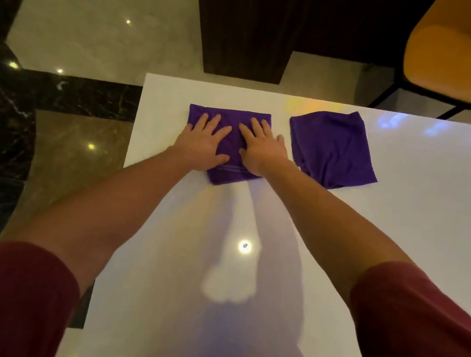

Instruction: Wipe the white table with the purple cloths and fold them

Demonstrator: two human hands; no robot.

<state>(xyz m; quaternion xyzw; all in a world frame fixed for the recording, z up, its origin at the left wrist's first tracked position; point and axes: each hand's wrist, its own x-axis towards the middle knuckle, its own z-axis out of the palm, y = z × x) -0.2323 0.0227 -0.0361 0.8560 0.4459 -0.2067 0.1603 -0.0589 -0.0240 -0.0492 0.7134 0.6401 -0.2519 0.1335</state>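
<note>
The glossy white rectangular table [406, 224] fills the lower and right part of the view, its surface bare apart from two cloths and some light reflections; I see no smears on it, so the wiping appears complete, though glare hides detail. Beyond its far edge, at 1 o'clock, stands an orange padded chair on black legs [450, 58], and at 10 o'clock lies polished marble flooring with dark veined bands [92, 20]. On the table at 12 o'clock, near the far left corner, rests the folded purple fabric cloth [230, 142], squared into a neat rectangle. Just beside it toward 1 o'clock, apart and not touching, lies the second purple fabric cloth [332, 150], roughly square but rumpled, one corner turned up; I judge it only partly folded. The left hand [204, 142] and right hand [260, 148] lie side by side, palms down and fingers spread, pressing flat on the folded cloth and gripping nothing. Assessment: this cloth is at the smoothing stage, nearly done; the second cloth looks to need tidying or a further fold.
</note>
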